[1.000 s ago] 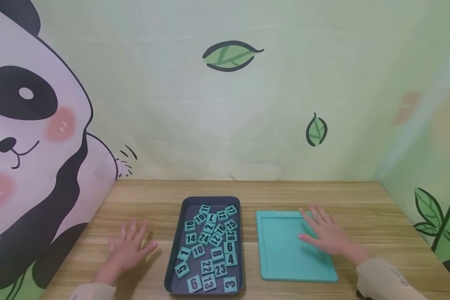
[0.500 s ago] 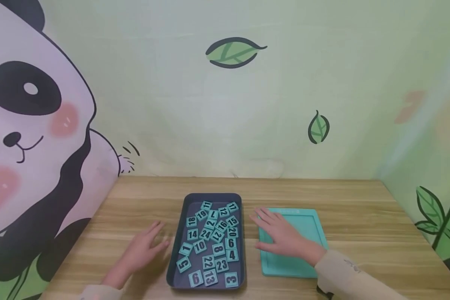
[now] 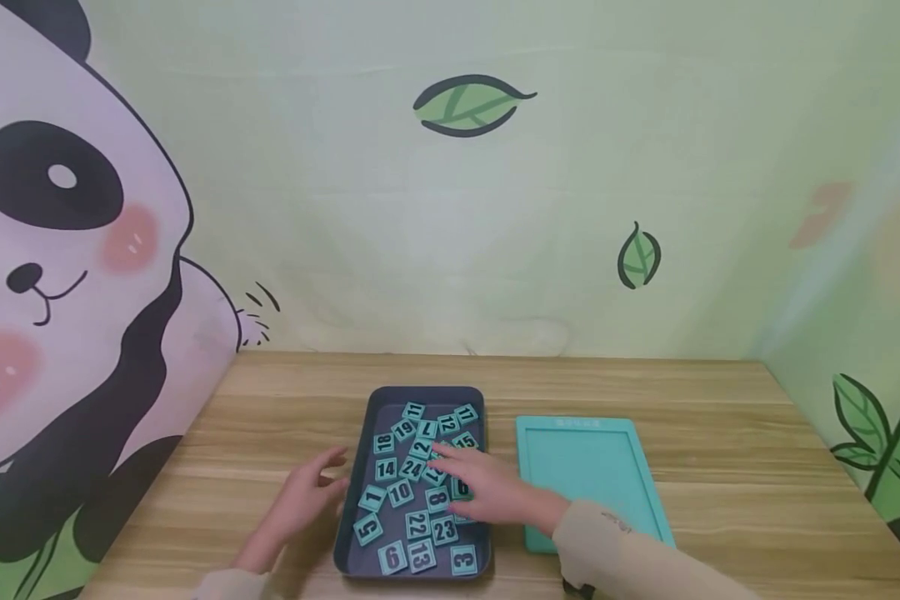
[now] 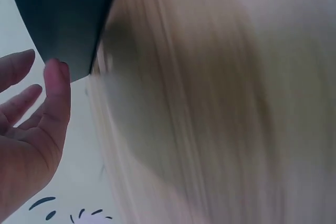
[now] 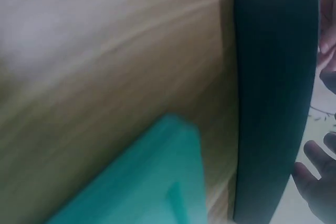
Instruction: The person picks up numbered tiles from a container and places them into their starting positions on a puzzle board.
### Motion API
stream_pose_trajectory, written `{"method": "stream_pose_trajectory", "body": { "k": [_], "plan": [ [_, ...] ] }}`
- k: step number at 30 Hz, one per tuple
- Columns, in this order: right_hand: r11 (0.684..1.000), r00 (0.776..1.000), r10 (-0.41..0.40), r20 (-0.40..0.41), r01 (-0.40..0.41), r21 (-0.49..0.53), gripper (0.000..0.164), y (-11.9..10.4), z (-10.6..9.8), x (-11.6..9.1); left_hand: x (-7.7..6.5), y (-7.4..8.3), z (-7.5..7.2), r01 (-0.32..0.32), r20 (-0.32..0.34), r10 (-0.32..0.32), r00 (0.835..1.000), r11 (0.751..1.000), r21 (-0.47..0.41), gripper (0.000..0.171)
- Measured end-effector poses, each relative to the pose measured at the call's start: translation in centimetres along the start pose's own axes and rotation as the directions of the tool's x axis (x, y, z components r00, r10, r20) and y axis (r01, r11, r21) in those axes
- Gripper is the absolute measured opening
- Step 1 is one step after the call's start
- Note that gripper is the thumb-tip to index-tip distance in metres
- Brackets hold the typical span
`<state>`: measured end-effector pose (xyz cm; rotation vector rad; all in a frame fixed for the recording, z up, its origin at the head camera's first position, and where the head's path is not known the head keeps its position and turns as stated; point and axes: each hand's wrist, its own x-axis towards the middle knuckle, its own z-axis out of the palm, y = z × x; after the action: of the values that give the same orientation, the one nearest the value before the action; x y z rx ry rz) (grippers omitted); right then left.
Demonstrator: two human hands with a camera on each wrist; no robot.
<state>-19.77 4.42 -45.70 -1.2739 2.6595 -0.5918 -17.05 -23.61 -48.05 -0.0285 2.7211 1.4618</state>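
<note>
A dark shallow tray (image 3: 472,568) stands on the table, with several turquoise number tiles (image 3: 442,530) scattered flat inside it. Over its right half reaches my right hand (image 3: 487,487), fingers extended and spread above the tiles, hiding some of them. No tile shows in its grasp. My left hand (image 3: 303,498) is at the tray's left side, thumb and fingers apart, loosely bent and holding nothing. In the left wrist view its fingers (image 4: 56,93) overlap the dark tray wall (image 4: 63,19). A turquoise framed board (image 3: 588,467) lies right of the tray, partly behind the right sleeve.
The wooden table (image 3: 750,467) extends on both sides of the tray and board. Behind it hangs a pale green backdrop (image 3: 330,208) printed with a panda (image 3: 67,300) and leaves.
My right hand has moved left from above the turquoise board to above the tiles in the tray. The left hand has come rightward, up to the tray's left side.
</note>
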Motion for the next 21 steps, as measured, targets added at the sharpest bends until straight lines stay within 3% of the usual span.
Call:
{"method": "stream_pose_trajectory", "body": {
  "k": [7,21],
  "plan": [
    [0.998,0.998,0.035,0.045,-0.037,0.053,0.055,-1.4,1.1,2.2,0.6,0.2,0.9,0.094,-0.011,-0.097,0.995,0.986,-0.137,0.045],
    [0.988,0.993,0.019,0.115,-0.036,0.148,0.048,-3.4,1.1,6.3,1.1,-0.2,1.1,0.187,0.025,-0.185,0.982,0.960,-0.207,0.043]
  ]
}}
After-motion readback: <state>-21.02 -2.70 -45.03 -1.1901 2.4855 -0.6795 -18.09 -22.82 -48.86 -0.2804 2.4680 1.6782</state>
